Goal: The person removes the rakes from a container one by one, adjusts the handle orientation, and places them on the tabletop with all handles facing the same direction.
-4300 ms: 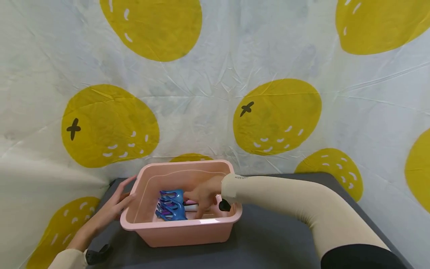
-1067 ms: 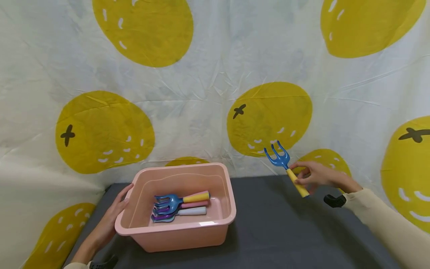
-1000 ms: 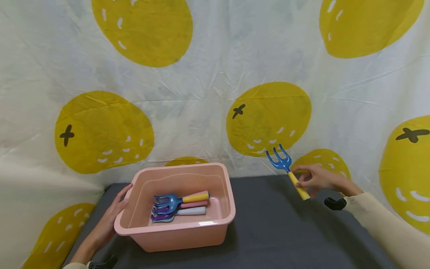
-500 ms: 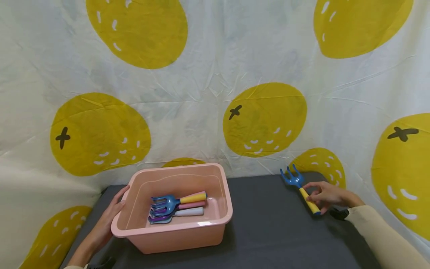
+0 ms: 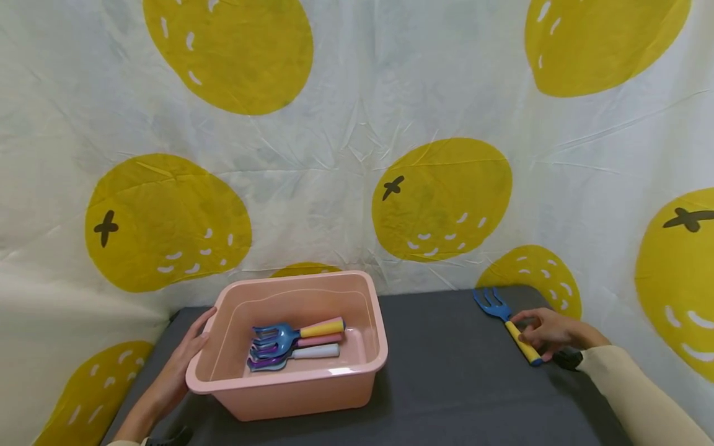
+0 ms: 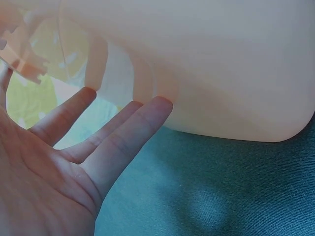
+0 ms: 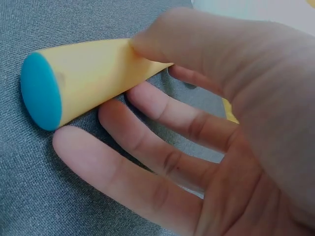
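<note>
A blue three-pronged garden hand fork (image 5: 493, 305) with a yellow handle lies on the dark table at the back right. My right hand (image 5: 549, 331) pinches its handle (image 7: 93, 69) between thumb and fingers; the handle's blue end cap faces the right wrist camera. On the left stands a pink plastic tub (image 5: 304, 396), its near wall towards me. My left hand (image 5: 181, 365) touches the tub's left side, and its fairly straight fingers (image 6: 123, 140) meet the outer wall in the left wrist view. Inside the tub, several hand forks (image 5: 283, 337) lie piled, with yellow, pink and white handles.
The dark grey table (image 5: 446, 371) reaches back to a pale cloth (image 5: 334, 204) printed with big yellow fruit, hanging close behind the tub and the fork. Its folds also come down along the left and right sides.
My right hand reached into the tub, carried a blue fork out to the right and lowered it onto the table's back right. My left hand stayed at the tub's left side.
</note>
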Tool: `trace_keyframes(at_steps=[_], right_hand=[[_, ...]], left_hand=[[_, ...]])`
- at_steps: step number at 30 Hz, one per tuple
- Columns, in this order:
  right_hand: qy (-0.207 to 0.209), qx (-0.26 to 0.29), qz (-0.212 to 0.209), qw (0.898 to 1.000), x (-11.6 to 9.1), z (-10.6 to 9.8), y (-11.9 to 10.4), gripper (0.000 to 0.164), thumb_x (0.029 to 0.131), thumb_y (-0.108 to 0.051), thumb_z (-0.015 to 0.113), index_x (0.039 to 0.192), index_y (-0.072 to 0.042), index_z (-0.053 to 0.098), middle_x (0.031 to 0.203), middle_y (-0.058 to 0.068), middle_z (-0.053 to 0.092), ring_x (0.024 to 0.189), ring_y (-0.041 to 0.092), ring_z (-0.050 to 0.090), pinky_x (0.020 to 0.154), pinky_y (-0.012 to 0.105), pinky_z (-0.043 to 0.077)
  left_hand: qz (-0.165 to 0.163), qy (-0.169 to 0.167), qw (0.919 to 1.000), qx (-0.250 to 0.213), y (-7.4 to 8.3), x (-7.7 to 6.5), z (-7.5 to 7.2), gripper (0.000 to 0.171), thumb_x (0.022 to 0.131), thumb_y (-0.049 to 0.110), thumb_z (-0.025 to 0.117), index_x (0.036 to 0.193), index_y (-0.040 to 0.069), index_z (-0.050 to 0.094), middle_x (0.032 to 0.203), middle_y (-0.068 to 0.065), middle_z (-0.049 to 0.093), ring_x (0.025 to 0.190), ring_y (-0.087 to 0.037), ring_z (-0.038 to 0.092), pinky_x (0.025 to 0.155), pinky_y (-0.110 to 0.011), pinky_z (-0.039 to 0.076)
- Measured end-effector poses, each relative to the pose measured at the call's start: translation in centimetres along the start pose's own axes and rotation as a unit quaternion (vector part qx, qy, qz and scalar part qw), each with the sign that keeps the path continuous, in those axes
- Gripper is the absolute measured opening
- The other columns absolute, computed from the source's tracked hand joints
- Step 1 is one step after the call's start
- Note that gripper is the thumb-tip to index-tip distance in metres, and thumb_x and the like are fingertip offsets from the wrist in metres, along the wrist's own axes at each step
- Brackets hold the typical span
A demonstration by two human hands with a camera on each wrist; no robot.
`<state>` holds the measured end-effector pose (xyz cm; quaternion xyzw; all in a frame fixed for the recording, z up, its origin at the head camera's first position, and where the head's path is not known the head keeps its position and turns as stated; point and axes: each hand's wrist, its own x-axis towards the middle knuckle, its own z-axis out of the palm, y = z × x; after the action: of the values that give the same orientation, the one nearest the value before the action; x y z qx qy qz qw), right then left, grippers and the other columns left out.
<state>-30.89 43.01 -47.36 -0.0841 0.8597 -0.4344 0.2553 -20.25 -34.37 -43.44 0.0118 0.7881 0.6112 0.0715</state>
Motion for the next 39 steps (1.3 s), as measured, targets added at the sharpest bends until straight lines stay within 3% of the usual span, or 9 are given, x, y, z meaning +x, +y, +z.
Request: trace_keyframes(at_steps=[12,18,23,29,34,39], right_hand=[[0.002,-0.021,0.004,1.0,-0.2,-0.1,-0.4,0.055,0.1,-0.009,0.066,0.146,0.009,0.041,0.099,0.016,0.065,0.081,0.032,0.061,0.064,0.052,0.06],[-0.014,-0.063,-0.007,0.998,-0.5,-0.3,-2.0,0.052,0.1,-0.007,0.065,0.142,0.012,0.042,0.096,0.016,0.064,0.079,0.034,0.063,0.062,0.052,0.059],[-0.023,-0.129,-0.007,0.991,-0.5,-0.9,-5.7,0.051,0.098,-0.007,0.066,0.14,0.01,0.044,0.096,0.015,0.067,0.075,0.035,0.063,0.062,0.051,0.06],[-0.039,-0.186,-0.031,0.981,-0.6,-1.3,-11.8,0.063,0.095,-0.014,0.073,0.145,0.009,0.042,0.114,0.019,0.065,0.095,0.032,0.067,0.067,0.048,0.061],[-0.04,-0.263,-0.108,0.958,0.1,-1.4,-16.5,0.063,0.094,-0.021,0.076,0.144,0.004,0.046,0.116,0.018,0.062,0.087,0.024,0.066,0.069,0.037,0.057],[-0.036,-0.322,-0.141,0.936,0.9,-1.3,-21.1,0.064,0.094,-0.026,0.076,0.147,-0.002,0.047,0.122,0.019,0.062,0.1,0.03,0.07,0.083,0.042,0.058]], left_hand=[[0.004,0.002,1.0,-0.007,-0.1,0.1,-0.1,0.066,0.11,0.049,0.035,0.165,0.029,0.004,0.17,-0.019,-0.001,0.146,-0.05,0.024,0.111,-0.069,0.034],[0.009,0.007,0.9999,-0.006,-0.3,0.1,-0.1,0.066,0.11,0.047,0.035,0.165,0.029,0.004,0.17,-0.02,-0.001,0.146,-0.05,0.025,0.111,-0.068,0.035],[0.01,0.012,0.9999,-0.005,-0.4,0.1,0.0,0.065,0.11,0.047,0.034,0.165,0.028,0.005,0.17,-0.02,0.001,0.146,-0.05,0.026,0.111,-0.068,0.034],[-0.002,0.011,0.9999,0.001,-0.3,0.3,0.1,0.067,0.109,0.049,0.035,0.165,0.031,0.004,0.17,-0.018,-0.002,0.148,-0.049,0.022,0.112,-0.069,0.032],[-0.004,0.013,0.9999,-0.001,-0.2,0.2,0.2,0.067,0.109,0.049,0.036,0.165,0.031,0.004,0.17,-0.018,-0.002,0.148,-0.05,0.021,0.112,-0.07,0.031],[0.003,0.017,0.9998,-0.007,-0.2,0.0,0.3,0.066,0.11,0.048,0.036,0.165,0.029,0.005,0.17,-0.018,-0.001,0.149,-0.049,0.021,0.114,-0.07,0.027]])
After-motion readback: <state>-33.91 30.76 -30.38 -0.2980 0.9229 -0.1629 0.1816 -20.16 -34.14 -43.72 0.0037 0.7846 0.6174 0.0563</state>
